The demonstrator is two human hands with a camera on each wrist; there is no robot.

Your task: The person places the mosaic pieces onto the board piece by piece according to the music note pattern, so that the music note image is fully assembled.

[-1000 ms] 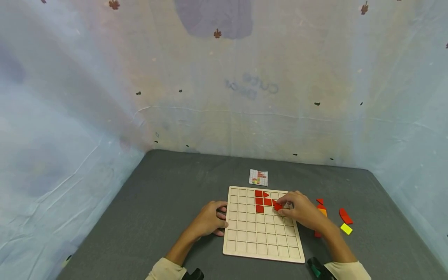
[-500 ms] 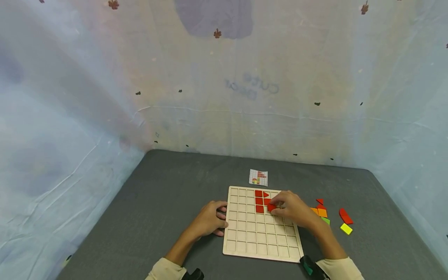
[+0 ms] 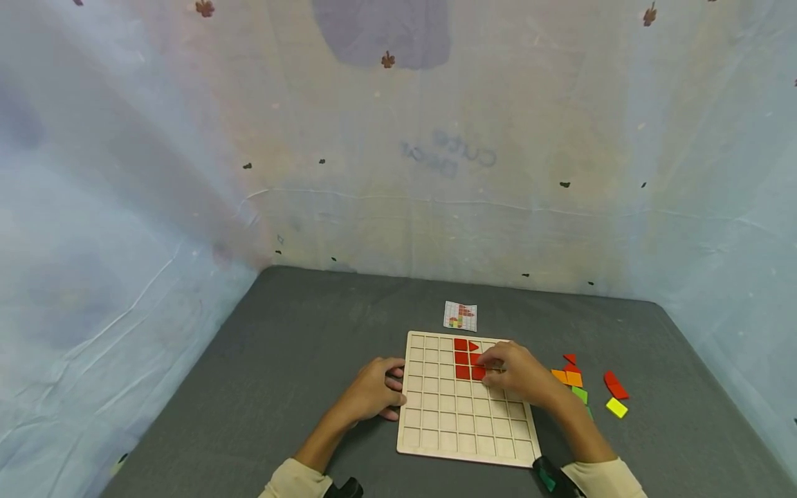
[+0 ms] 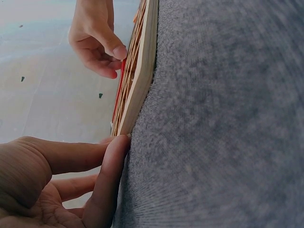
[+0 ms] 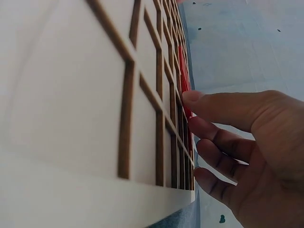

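Observation:
The wooden grid board (image 3: 468, 404) lies on the dark table, with red square tiles (image 3: 461, 358) and a red triangle tile (image 3: 473, 346) set in its cells near the far edge. At the board's left edge, my left hand (image 3: 371, 389) rests with its thumb and fingertips against the side, fingers relaxed and a little bent. Over the far right part of the grid, my right hand (image 3: 515, 373) pinches a red square tile (image 3: 478, 373) between thumb and forefinger. That tile lies at a cell beside the red column, and the right fingers hide the cells to its right.
Beyond the board lies a small printed pattern card (image 3: 461, 316). Loose tiles lie right of the board: orange squares (image 3: 573, 379), a green tile (image 3: 580, 394), a yellow tile (image 3: 616, 407), and a red curved tile (image 3: 615, 384). A pale sheet (image 3: 398, 228) hangs around the table.
My right hand has moved left across the board with the red square tile, which now lies in line with the grid. My left hand has stayed at the board's edge.

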